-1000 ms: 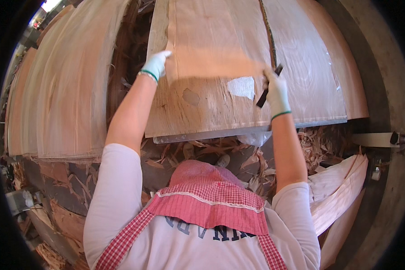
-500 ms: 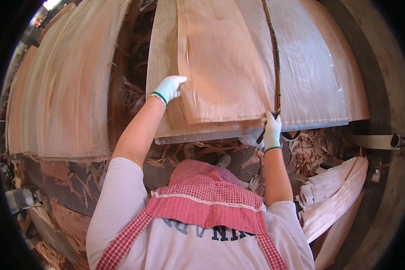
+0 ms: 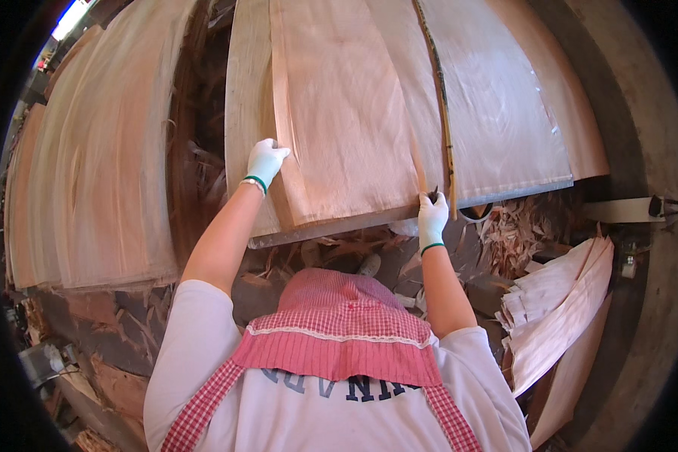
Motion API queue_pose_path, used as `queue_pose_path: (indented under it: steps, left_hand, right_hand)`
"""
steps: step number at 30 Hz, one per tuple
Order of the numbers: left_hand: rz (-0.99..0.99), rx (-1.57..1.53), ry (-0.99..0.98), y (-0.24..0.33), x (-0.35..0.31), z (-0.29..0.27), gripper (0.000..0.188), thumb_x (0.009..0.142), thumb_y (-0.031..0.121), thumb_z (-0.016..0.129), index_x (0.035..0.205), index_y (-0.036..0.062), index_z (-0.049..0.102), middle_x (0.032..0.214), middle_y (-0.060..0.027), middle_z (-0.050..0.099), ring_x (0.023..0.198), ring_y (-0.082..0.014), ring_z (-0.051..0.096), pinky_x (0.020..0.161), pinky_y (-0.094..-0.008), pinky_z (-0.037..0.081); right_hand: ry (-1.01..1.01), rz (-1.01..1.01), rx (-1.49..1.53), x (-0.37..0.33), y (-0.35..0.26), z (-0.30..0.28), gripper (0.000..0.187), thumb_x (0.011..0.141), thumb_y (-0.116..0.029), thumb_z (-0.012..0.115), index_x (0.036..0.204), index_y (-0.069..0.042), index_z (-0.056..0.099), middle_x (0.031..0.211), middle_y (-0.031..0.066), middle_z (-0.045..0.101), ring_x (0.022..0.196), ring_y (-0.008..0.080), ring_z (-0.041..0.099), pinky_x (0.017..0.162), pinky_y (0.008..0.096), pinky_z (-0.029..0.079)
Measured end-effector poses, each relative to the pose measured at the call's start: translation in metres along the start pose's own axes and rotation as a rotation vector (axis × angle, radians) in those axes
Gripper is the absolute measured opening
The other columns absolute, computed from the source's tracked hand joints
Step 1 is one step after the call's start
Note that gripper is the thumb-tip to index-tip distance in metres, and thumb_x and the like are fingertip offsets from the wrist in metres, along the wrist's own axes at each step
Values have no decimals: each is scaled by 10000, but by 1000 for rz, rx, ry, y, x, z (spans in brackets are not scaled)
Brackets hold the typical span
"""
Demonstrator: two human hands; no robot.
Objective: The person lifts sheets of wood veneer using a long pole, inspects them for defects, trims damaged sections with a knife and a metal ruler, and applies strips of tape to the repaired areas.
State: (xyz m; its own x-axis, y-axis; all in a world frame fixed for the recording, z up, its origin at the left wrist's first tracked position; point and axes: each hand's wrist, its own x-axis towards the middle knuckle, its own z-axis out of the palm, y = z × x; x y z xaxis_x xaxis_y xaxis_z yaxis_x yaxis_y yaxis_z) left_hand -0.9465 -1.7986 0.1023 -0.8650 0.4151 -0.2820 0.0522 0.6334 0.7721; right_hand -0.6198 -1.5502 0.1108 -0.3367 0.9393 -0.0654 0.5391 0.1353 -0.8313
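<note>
- Floor (image 3: 471, 252): strewn with torn veneer scraps (image 3: 512, 233).
- Worktop (image 3: 539, 190): carries broad wood sheets; grey near edge shows below them.
- Stack of sheets (image 3: 113, 173): at left, beyond a dark, scrap-littered gap that leaves room beside the left hand.
- Pinkish veneer sheet (image 3: 346, 120): on the worktop, between the hands, its end close to the near edge.
- Hands: gloved, well apart. Left hand (image 3: 266, 160) at sheet's left edge, pinch cannot be told; right hand (image 3: 432, 218) at near right corner, closed on dark object (image 3: 434, 194).
- Narrow strip (image 3: 439, 83): runs lengthwise, just right of sheet.

Dark block letters (image 3: 352, 389) on the pale shirt (image 3: 316, 426); apparently part-hidden by the red checked apron (image 3: 339, 328)
</note>
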Motion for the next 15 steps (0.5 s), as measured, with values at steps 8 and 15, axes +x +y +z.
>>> queue_pose_path:
  steps: [8,15]
  left_hand:
    - [23,180,41,-1,-3,-5,382,746,318,744,962,15,657,917,-180,691,862,-312,664,747,-406,509]
    - [34,331,211,27,-32,2,438,789,315,724,1120,69,575,1081,-143,658,977,-329,633,825,-436,511]
  right_hand:
    - [17,-55,61,7,24,12,178,853,-144,673,883,13,594,771,71,629,709,155,561,696,302,465]
    - [67,-41,74,8,31,12,162,830,-144,694,859,-5,617,758,69,648,690,174,576,692,323,473]
